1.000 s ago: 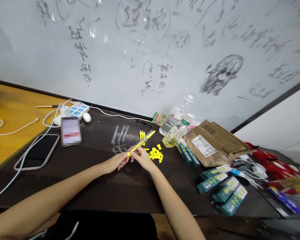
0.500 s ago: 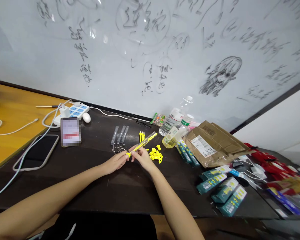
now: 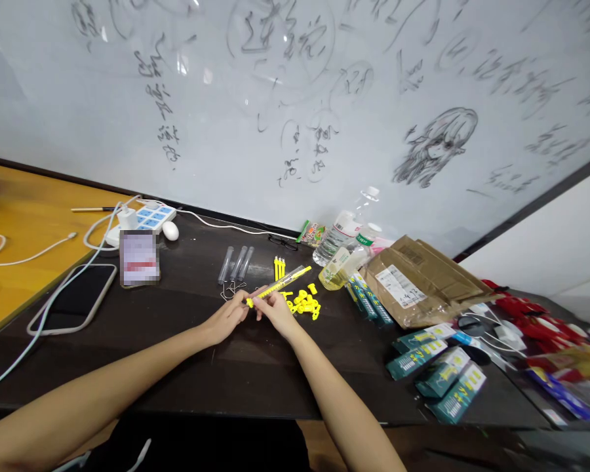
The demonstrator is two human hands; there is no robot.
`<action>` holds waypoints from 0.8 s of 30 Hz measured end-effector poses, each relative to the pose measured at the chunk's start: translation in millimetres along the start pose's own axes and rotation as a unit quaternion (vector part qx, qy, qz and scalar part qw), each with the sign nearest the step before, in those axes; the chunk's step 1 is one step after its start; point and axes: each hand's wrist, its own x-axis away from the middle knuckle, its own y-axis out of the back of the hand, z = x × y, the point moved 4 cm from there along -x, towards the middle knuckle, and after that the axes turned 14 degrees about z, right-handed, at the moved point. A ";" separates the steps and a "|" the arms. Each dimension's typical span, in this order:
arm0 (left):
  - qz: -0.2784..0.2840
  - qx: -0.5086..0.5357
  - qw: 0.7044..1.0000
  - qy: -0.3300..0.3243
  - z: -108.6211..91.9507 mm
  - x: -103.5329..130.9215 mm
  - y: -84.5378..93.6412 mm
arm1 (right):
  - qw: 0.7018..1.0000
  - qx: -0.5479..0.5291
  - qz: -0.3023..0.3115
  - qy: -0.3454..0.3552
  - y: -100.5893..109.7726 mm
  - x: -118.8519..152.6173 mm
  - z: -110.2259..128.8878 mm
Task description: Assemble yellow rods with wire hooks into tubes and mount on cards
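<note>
Both my hands meet around a slim clear tube with a yellow rod inside (image 3: 286, 281), tilted up to the right above the dark table. My left hand (image 3: 231, 317) is closed at its lower end, by a small yellow end piece (image 3: 249, 302). Closed on the tube a little higher is my right hand (image 3: 276, 312); the fingers partly hide one another. Just beyond lie several empty clear tubes (image 3: 236, 264) and bent metal wires (image 3: 232, 289). Several thin yellow rods (image 3: 279, 269) lie behind the held tube. To its right is a pile of small yellow plastic pieces (image 3: 305, 304).
Plastic bottles (image 3: 335, 239), a cardboard parcel (image 3: 413, 282) and several green boxes (image 3: 452, 380) stand to the right. Leftward are a phone (image 3: 73, 300), a power strip (image 3: 147, 221) and cables. A whiteboard (image 3: 216, 131) rises behind the table.
The tube has shifted slightly down and left in my hands, and more yellow rod shows beyond its upper end. My left hand has moved slightly left.
</note>
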 end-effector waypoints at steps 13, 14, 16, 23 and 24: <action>-0.058 -0.033 0.998 -0.020 -8.1 -0.6 5.8 | 0.996 -0.081 -0.031 -0.017 2.5 1.6 -3.7; -0.058 -0.056 0.997 -0.015 -10.1 0.4 5.9 | 0.996 -0.082 -0.034 -0.017 2.8 1.7 -4.2; -0.052 -0.104 0.993 -0.007 -14.5 2.0 5.9 | 0.996 -0.079 -0.038 -0.018 3.4 1.9 -4.4; -0.053 -0.159 0.986 0.011 -15.6 4.1 6.7 | 0.997 -0.060 -0.037 -0.007 1.6 1.6 -5.4; -0.054 -0.157 0.986 0.008 -14.6 4.1 6.4 | 0.997 -0.063 -0.037 -0.005 1.2 1.5 -6.6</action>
